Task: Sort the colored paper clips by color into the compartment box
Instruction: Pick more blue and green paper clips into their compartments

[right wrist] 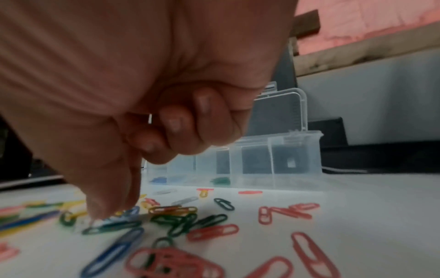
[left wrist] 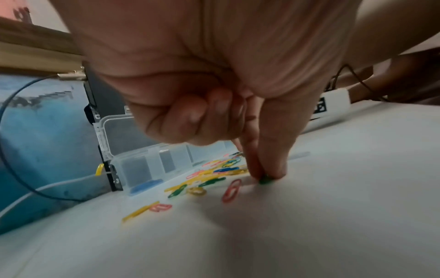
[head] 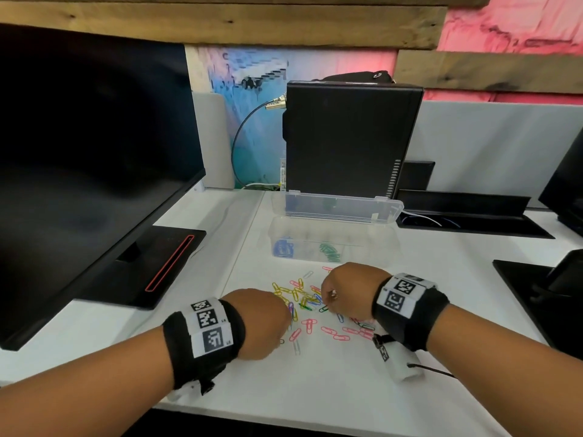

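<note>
Loose paper clips (head: 307, 305) in yellow, pink, blue, green and white lie scattered on the white table (head: 347, 389). Behind them stands the clear compartment box (head: 372, 244) with its lid up, holding blue clips (head: 283, 248) at the left and green clips (head: 329, 252) near the middle. My left hand (left wrist: 265, 176) pinches a green clip (left wrist: 264, 181) against the table with thumb and forefinger, its other fingers curled in. My right hand (right wrist: 100, 218) has thumb and forefinger tips down on the end of a dark green clip (right wrist: 114, 226) in the pile.
A large dark monitor (head: 88, 152) and its base (head: 148, 266) fill the left side. A black computer case (head: 350, 137) stands right behind the box. A black cable tray (head: 467, 216) and another stand (head: 542, 288) sit at the right.
</note>
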Motion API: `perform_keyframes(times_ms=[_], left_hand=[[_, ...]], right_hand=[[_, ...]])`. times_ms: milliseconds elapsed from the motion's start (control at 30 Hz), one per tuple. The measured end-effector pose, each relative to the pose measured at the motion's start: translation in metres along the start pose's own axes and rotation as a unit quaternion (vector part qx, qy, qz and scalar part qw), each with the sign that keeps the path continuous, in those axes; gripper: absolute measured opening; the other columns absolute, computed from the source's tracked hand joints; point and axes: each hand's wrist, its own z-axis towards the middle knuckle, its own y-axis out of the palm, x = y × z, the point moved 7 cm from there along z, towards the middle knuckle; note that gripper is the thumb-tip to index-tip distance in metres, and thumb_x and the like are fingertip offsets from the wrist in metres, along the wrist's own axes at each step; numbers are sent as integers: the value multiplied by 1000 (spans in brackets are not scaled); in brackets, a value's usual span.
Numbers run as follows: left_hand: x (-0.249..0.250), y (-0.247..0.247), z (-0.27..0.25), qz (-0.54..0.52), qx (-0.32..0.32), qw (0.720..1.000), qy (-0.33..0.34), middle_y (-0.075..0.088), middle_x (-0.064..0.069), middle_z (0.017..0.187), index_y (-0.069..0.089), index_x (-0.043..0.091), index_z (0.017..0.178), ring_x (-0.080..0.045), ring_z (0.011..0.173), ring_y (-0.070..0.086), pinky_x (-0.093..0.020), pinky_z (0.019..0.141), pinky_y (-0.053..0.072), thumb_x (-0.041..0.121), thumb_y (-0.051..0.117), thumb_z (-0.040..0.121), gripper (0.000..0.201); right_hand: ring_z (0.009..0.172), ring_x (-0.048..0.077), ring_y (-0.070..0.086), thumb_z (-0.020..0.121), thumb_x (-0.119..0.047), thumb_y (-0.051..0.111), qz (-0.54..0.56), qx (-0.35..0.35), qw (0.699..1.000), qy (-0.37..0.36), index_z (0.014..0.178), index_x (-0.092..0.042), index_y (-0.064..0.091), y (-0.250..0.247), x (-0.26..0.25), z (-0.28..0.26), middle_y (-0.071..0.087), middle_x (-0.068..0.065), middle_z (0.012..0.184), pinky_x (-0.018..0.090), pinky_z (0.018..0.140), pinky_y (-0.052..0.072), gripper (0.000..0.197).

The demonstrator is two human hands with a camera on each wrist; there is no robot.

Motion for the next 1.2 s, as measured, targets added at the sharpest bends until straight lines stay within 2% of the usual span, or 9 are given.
perform_keyframes(times_ms=[167,300,433,500,567,667,733,867,1200], left_hand=[[-4,-4,-10,-49,-4,998,-26,62,-2,97,59,13,94,-24,87,59,-30,74,47,27,45,90,20],[-54,-20,-5,-297,47,949,-100,61,-4,88,55,20,75,-24,85,57,-23,63,40,18,44,99,26],[-102,-9,-7,-650,110,727,-192,38,1,57,44,18,67,-13,44,33,-22,44,21,32,52,99,36],[-106,-5,-5,-689,100,697,-169,44,0,59,57,10,81,-12,45,37,-21,41,25,28,50,101,28],[-104,-4,-1,-650,85,738,-161,50,4,58,67,6,96,-12,47,39,-21,42,28,19,48,100,23],[-99,-12,7,-393,82,905,-139,64,18,68,74,24,88,-7,66,56,-13,58,38,25,58,93,17],[-91,-15,14,-253,71,956,-133,63,20,81,72,29,83,-5,82,59,-12,67,39,32,61,90,13],[-83,-16,25,-183,59,969,-157,69,9,93,72,25,89,-10,86,62,-23,75,48,41,65,87,17],[-82,-12,34,-166,15,976,-142,69,2,97,68,16,95,-18,93,63,-28,81,51,28,54,89,19]], right_hand=[[91,24,64,88,-15,50,-67,-42,997,4,97,-12,68,20,1,6,68,4,101,29,70,49,20],[89,19,59,88,-18,54,-64,-14,998,-22,93,-19,62,13,-1,4,65,-2,99,27,68,44,10],[81,15,55,87,-17,53,-36,-12,998,-40,80,-27,59,13,-2,4,57,-10,83,22,60,39,14],[81,18,57,87,-16,51,-39,-16,998,-40,76,-27,56,14,-1,5,62,-7,85,24,63,43,17],[82,17,57,86,-16,52,-31,-12,999,-40,70,-29,52,15,0,7,60,-9,85,25,67,44,20],[86,16,58,85,-17,55,-9,-12,999,-40,76,-30,55,16,0,9,59,-12,87,25,70,45,16],[84,15,57,85,-18,55,-5,-18,999,-39,80,-30,57,16,-1,9,59,-12,86,24,69,43,13],[72,13,51,81,-18,58,15,-40,999,-20,74,-26,54,18,0,7,57,-9,79,23,56,38,11],[75,17,52,81,-27,61,9,-81,997,-16,86,-15,62,21,-1,10,65,4,93,27,64,42,13]])
